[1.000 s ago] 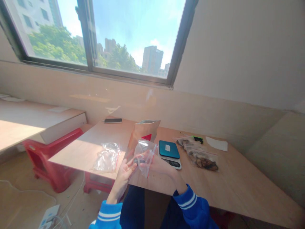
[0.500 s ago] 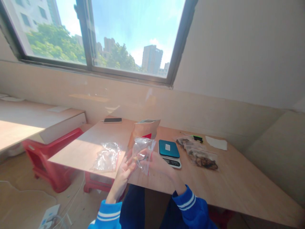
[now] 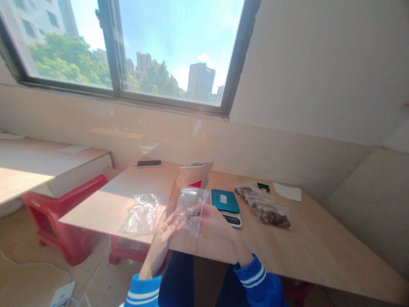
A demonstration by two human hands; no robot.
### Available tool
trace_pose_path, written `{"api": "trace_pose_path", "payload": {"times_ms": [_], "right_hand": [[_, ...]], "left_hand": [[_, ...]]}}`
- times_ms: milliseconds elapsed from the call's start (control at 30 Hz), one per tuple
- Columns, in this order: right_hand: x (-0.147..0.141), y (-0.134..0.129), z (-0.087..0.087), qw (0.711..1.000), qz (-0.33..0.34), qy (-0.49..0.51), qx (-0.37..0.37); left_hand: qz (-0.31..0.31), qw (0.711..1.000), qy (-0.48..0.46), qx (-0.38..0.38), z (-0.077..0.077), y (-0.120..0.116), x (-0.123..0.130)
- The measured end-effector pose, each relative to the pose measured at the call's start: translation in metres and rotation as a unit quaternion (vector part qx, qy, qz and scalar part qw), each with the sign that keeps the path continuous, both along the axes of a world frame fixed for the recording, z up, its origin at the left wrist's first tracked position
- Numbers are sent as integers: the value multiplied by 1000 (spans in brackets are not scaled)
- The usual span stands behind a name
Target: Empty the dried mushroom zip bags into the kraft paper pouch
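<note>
A clear zip bag (image 3: 191,197) with a red edge hangs between my hands, in front of an upright brown paper pouch (image 3: 192,172) with a red label. My right hand (image 3: 217,219) reaches into or behind the bag near its red edge, its fingers seen through the plastic around something small and dark. My left hand (image 3: 168,230) supports the bag's left side, palm up, with its fingers spread. To the right of the pouch sits a teal and white scale (image 3: 225,200). Another clear bag (image 3: 140,215) lies flat at the left.
Bags of brown dried pieces (image 3: 270,213) lie right of the scale, with a black and green item (image 3: 263,186) and white paper (image 3: 287,192) behind. A phone (image 3: 148,163) rests at the far left edge. Red stools (image 3: 68,221) stand at the left.
The view has shifted slightly. My left hand's fingers are more spread against the bag, and the small yellowish thing near its fingertips no longer shows.
</note>
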State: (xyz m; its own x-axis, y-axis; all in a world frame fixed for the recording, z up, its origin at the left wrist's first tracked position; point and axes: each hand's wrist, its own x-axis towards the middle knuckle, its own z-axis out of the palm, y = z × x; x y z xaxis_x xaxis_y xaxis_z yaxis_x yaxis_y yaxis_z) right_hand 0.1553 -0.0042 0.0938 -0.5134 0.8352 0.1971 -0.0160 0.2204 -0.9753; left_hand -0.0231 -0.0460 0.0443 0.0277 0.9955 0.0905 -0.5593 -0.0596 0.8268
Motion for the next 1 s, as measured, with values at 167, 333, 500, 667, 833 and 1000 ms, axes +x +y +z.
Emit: {"api": "trace_pose_path", "payload": {"times_ms": [167, 333, 500, 667, 833, 1000], "right_hand": [[10, 7, 19, 997, -68, 8, 32], [18, 20, 48, 990, -69, -77, 91], [25, 39, 91, 957, -124, -179, 193], [12, 75, 126, 873, -242, -208, 369], [-1, 102, 118, 811, -228, -341, 417], [-6, 76, 103, 817, -260, -295, 421]], "left_hand": [[29, 999, -13, -9, 7, -3, -10], [38, 999, -31, -16, 12, -4, -17], [55, 996, -62, -24, 14, -5, -23], [81, 994, -73, -18, 16, -5, -30], [90, 992, -89, -20, 17, -5, -36], [100, 991, -86, -15, 15, -5, -38]]}}
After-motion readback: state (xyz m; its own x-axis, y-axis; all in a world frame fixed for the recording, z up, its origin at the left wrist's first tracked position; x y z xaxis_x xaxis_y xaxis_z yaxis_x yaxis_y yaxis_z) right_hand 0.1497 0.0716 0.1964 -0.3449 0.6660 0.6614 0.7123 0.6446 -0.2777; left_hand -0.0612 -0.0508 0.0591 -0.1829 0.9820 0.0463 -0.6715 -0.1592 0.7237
